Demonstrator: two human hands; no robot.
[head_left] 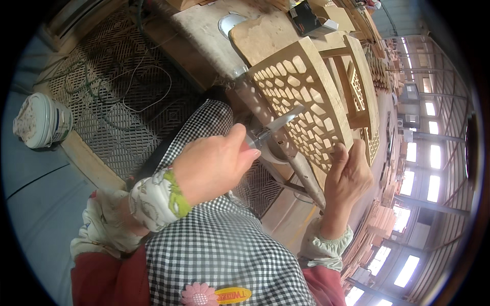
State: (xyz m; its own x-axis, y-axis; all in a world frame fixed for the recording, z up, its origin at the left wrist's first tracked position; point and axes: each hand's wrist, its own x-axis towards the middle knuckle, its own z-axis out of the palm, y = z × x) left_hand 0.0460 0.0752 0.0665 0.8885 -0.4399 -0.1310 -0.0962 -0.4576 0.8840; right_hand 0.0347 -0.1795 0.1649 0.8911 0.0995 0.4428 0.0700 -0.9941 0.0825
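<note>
A: What's being held?
B: The left hand (212,163) is curled around a bladed metal tool (282,121), mid-frame — the right hand (349,173) pinches the edge of a perforated wooden panel (322,81).
A: Where's that panel?
B: Just right of upper centre, tilted — whether the blade touches it, I can't tell.

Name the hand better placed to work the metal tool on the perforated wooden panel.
Probably the left hand: it grips the metal tool, whose blade points toward the perforated panel. The right hand is occupied holding the panel's edge.
</note>
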